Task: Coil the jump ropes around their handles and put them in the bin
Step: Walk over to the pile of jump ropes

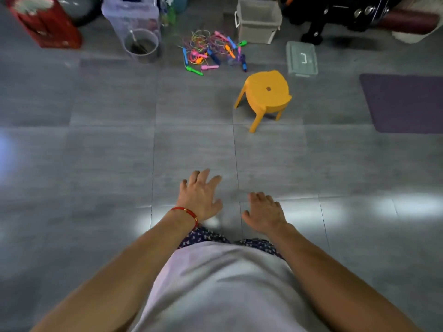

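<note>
Gray floor tiles (96, 152) spread under your left hand (200, 197) and right hand (263, 213), both open and empty. Far ahead, tangled bright jump ropes (212, 51) lie beside the square gray bin (259, 21), behind a yellow plastic stool (266, 92).

A home storage corner: grey tiled floor (96, 152), yellow stool (266, 92), plastic bins (259, 20).

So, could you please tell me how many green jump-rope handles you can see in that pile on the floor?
3: two green handles lie together at the pile's near-left edge, and one lies at its far-right edge beside the grey bin. More may be hidden in the tangle.
</note>
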`<state>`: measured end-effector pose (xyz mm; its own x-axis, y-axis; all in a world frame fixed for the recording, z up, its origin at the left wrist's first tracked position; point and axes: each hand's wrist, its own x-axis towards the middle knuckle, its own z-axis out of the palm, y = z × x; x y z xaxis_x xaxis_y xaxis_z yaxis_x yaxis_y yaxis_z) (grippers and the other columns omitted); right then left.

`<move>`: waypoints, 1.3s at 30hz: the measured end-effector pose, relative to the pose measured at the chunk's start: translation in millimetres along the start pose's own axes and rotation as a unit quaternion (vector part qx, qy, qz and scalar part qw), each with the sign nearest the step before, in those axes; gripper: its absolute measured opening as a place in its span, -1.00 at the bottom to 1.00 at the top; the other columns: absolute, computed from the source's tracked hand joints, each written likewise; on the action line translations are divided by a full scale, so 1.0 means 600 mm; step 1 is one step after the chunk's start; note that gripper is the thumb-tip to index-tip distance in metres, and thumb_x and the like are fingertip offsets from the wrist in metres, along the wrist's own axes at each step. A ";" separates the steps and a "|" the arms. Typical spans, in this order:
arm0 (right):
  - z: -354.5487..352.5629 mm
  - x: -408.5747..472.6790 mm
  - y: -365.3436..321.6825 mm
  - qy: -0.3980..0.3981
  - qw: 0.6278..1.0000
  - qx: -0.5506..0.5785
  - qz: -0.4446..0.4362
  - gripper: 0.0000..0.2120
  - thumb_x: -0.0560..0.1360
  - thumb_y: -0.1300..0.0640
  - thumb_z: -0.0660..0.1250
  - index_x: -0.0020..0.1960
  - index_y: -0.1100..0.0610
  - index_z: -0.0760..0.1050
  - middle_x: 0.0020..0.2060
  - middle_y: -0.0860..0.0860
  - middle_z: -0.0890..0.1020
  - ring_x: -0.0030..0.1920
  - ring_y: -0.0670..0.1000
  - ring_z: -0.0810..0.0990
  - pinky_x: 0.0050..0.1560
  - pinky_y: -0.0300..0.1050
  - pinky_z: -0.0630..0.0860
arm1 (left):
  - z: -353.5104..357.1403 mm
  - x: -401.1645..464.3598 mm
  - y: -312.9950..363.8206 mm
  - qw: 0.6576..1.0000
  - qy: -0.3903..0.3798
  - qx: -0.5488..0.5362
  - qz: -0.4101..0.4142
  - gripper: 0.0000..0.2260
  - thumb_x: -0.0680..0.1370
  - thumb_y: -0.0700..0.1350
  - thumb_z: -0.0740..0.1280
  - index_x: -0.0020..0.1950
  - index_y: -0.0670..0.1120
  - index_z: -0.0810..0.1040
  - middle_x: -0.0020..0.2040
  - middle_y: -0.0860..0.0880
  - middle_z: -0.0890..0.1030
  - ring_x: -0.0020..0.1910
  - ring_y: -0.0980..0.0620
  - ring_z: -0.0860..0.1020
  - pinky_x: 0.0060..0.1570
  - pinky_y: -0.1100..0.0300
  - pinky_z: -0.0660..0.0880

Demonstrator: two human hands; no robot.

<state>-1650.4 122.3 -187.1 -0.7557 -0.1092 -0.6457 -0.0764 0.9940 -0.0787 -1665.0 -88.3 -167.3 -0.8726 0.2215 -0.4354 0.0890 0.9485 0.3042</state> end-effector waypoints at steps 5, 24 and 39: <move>-0.151 0.159 -0.046 0.060 0.997 0.045 0.016 -0.38 0.55 -0.11 0.22 0.54 0.06 0.20 0.41 0.09 0.41 0.35 0.15 0.43 0.30 0.12 0.42 | -0.153 0.196 -0.078 1.000 0.000 0.005 0.023 -0.34 0.52 0.18 0.29 0.59 0.13 0.18 0.62 -0.07 0.10 0.58 -0.13 0.07 0.47 -0.23 0.20; -0.701 0.819 0.020 0.071 0.997 0.024 -0.036 -0.30 0.52 -0.18 0.27 0.56 0.08 0.18 0.52 0.13 0.24 0.47 0.23 0.25 0.40 0.22 0.26 | -0.570 0.874 -0.134 0.999 0.033 -0.008 -0.032 -0.23 0.49 0.16 0.34 0.61 0.20 0.03 0.64 -0.05 0.07 0.58 -0.12 0.09 0.46 -0.15 0.24; -1.008 1.175 0.004 0.076 0.985 0.121 0.099 -0.30 0.49 -0.17 0.32 0.52 0.08 0.21 0.42 0.12 0.34 0.35 0.22 0.43 0.28 0.14 0.42 | -0.805 1.385 -0.256 0.997 -0.047 -0.021 0.049 -0.17 0.48 0.11 0.39 0.65 0.10 0.03 0.63 -0.11 0.03 0.57 -0.21 0.09 0.44 -0.15 0.25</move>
<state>-2576.9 54.1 -183.1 -0.8300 0.1075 -0.5474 0.2254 0.9622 -0.1528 -2636.0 -159.7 -166.5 -0.8109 0.3359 -0.4791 0.1506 0.9110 0.3838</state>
